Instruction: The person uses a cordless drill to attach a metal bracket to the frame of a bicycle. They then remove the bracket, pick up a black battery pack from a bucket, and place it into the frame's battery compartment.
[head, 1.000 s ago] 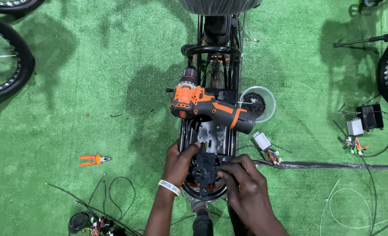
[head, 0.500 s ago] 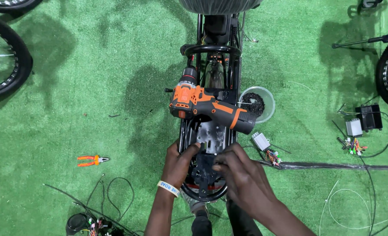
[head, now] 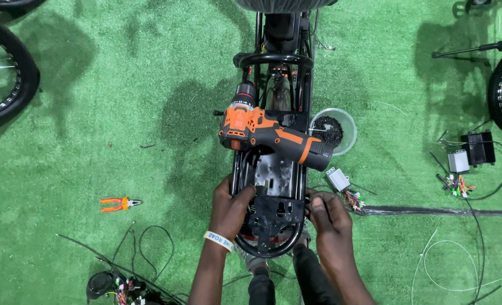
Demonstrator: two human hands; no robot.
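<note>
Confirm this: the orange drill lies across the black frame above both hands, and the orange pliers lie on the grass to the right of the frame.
One error: the orange pliers lie left of the black frame, not right, as the head view shows. The orange drill does lie across it above the left hand and right hand.

Light over my work area is bright and even, coming from overhead. Soft dark shadows fall on the green turf (head: 92, 113) to the left of the bike frame (head: 273, 62) and below the wheels. Focus is sharp across the view. Slight glare shows on the black plate (head: 270, 175). Edges bend mildly.
</note>
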